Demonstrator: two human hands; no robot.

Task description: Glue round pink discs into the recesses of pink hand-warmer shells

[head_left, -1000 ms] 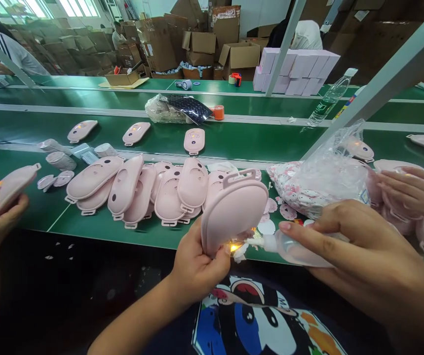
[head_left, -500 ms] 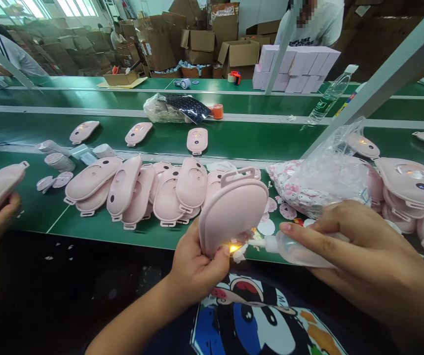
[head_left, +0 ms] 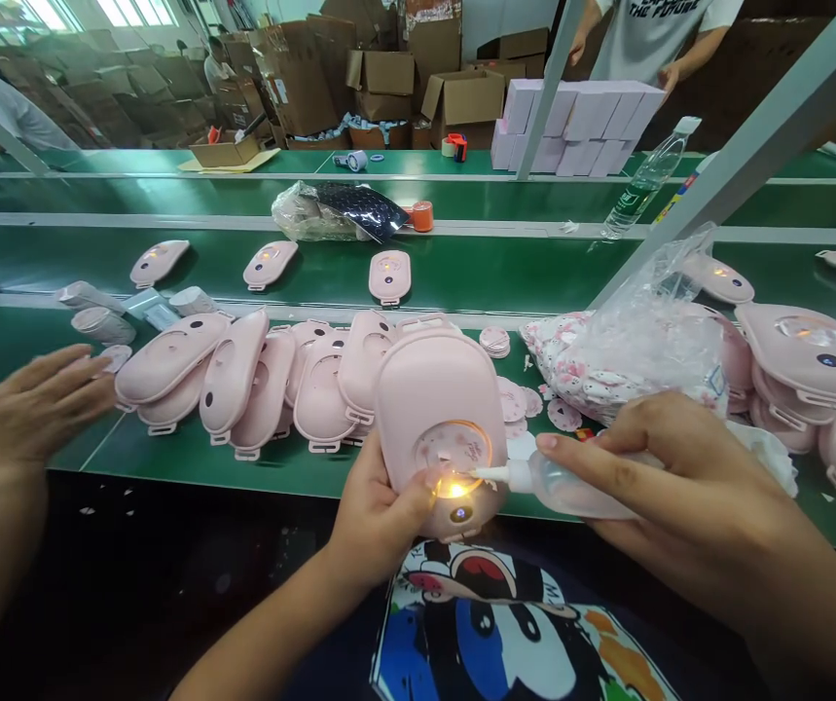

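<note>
My left hand [head_left: 381, 516] grips a pink plastic device [head_left: 438, 409] by its lower left edge, front face turned toward me. A round recess on that face glows orange near my thumb. My right hand [head_left: 680, 477] is closed round a clear squeeze bottle [head_left: 570, 485], and the bottle's white nozzle touches the glowing ring. Behind the device lies a heap of pink shells [head_left: 257, 375] on the green table [head_left: 191, 458].
A plastic bag of round printed stickers [head_left: 622, 365] lies right of the device, more pink units [head_left: 804, 360] beyond it. Three lit units [head_left: 388, 276] ride the conveyor belt. A co-worker's hand [head_left: 34, 404] reaches toward the heap from the left. Pink boxes [head_left: 578, 131] and a person stand at the back.
I have turned the device so its front face shows, and the nozzle now meets the ring. The co-worker's hand let go of its unit and reaches toward the heap.
</note>
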